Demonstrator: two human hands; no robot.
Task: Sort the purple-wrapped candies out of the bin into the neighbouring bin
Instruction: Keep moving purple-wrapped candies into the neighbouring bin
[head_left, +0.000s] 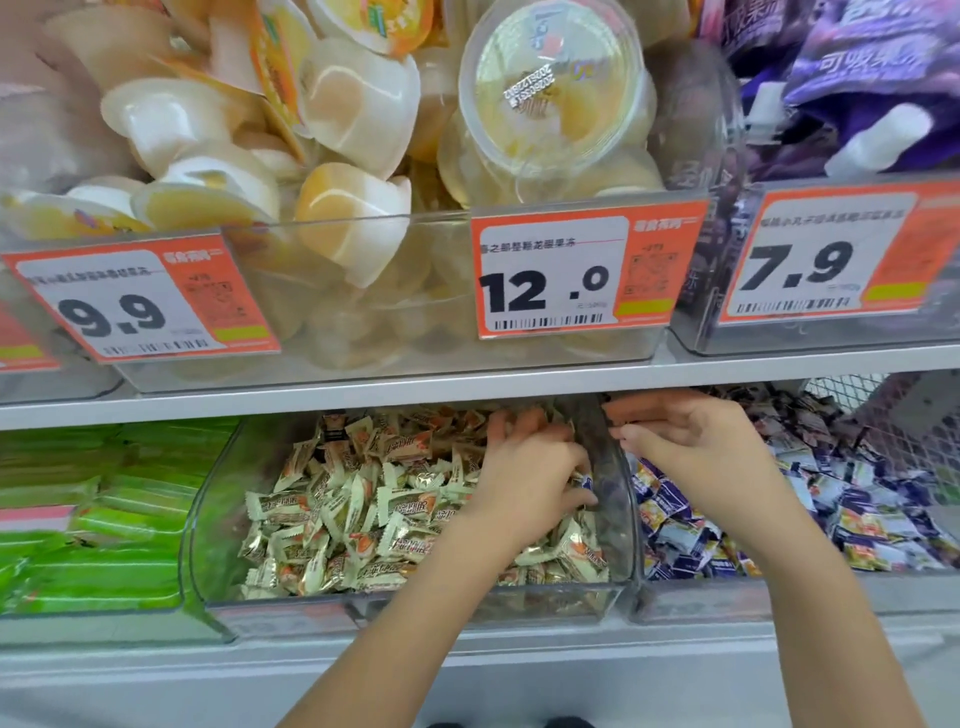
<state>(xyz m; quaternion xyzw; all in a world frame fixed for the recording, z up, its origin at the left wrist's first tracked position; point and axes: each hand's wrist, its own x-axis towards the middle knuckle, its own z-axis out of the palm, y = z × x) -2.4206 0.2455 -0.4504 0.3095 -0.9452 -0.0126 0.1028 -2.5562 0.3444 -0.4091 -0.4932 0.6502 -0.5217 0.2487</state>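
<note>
My left hand (524, 467) is down in the clear bin (208, 519) of gold-wrapped candies (363, 509), at about five o'clock from the picture's centre. Its fingers are curled, and a purple-wrapped candy (586, 482) peeks out at their tips, pinched right against the bin's three o'clock wall. That wall is a clear divider (613, 499) shared with the neighbouring bin (753, 597), where the heap of purple-wrapped candies (779, 509) lies.

My right hand (691, 436) hovers over that neighbouring bin, just across the divider, at three o'clock from my left hand. Its fingers point toward nine o'clock, loosely bent, holding nothing that I can see; the upper fingertips (615, 408) reach over the divider's top edge.

Headroom is tight: the shelf edge (311, 400) overhead runs close above both hands' fingertips at twelve o'clock. The front lips of both bins at six o'clock are low, and my forearms pass over them. At nine o'clock, past the gold bin's curved wall, green packets (88, 519) are stacked. At three o'clock a wire mesh panel (893, 415) closes off the purple bin.
</note>
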